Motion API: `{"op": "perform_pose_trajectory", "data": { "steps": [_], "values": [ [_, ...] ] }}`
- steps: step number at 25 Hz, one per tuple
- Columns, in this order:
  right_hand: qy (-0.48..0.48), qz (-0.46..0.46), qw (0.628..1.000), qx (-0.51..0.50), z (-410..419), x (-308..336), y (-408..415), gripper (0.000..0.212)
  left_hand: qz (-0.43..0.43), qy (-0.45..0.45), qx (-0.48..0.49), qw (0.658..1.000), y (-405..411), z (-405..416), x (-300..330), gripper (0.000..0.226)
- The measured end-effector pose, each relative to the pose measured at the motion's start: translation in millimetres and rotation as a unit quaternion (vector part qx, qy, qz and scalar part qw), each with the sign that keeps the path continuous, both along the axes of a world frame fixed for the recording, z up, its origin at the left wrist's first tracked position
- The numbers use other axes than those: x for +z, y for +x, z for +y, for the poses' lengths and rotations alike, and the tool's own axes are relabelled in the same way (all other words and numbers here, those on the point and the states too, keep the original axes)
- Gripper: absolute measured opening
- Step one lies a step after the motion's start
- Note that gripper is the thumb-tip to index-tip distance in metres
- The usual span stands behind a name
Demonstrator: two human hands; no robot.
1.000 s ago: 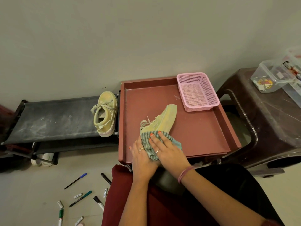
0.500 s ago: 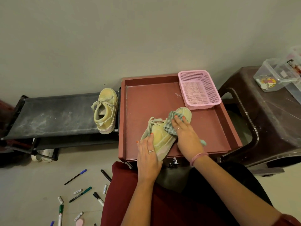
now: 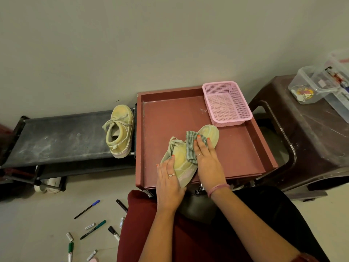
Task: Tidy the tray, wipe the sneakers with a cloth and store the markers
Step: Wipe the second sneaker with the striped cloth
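A yellow sneaker (image 3: pixel 182 157) lies on its side in the red-brown tray (image 3: pixel 236 157), toe pointing up right. My left hand (image 3: pixel 169 183) holds its heel end down. My right hand (image 3: pixel 206 161) presses a green striped cloth (image 3: pixel 191 148) flat against the sneaker's upper, near the toe. The second yellow sneaker (image 3: pixel 120 131) sits upright on the black rack (image 3: pixel 56 140) left of the tray. A pink mesh basket (image 3: pixel 226 104) stands empty in the tray's far right corner. Several markers (image 3: pixel 93 229) lie scattered on the floor at the lower left.
A dark brown plastic stool (image 3: pixel 309 140) stands right of the tray, with clear plastic boxes (image 3: pixel 309 86) on top. White shoes (image 3: pixel 49 185) sit under the black rack. The wall runs close behind the tray. My lap fills the bottom of the view.
My right hand has slid the cloth from the sneaker's heel end up to near the toe. My left hand shifted onto the heel end. The sneaker turned slightly.
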State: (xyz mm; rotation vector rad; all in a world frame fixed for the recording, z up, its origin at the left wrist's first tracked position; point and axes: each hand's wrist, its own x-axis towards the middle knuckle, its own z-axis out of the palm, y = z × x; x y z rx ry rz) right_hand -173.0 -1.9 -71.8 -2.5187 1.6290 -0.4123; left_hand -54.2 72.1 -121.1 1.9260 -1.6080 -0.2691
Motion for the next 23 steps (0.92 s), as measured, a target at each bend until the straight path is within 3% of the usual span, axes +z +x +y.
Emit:
{"op": "perform_pose_trajectory", "data": {
  "steps": [2, 5, 10, 14, 23],
  "values": [
    [-0.026, -0.041, 0.997, 0.056, 27, -14, 12, 0.057, 0.05, -0.007, 0.011, 0.999, 3, -2, 3, 0.098],
    [-0.047, 0.047, 0.983, 0.171, 38, -24, -7, 0.056, 0.083, -0.016, 0.001, 0.996, 9, -2, 7, 0.091],
    [0.03, 0.057, 0.997, -0.037, -36, -10, -49, 0.078, 0.064, 0.009, -0.043, 0.997, 19, -6, 6, 0.106],
    [0.084, -0.032, 0.993, -0.075, -68, -8, -59, 0.072, 0.034, 0.015, -0.077, 0.996, 30, -9, 6, 0.106],
    [0.086, -0.095, 0.992, -0.016, 1, -25, -32, 0.081, -0.21, 0.118, -0.056, 0.969, 31, -27, 21, 0.126]
  ]
}}
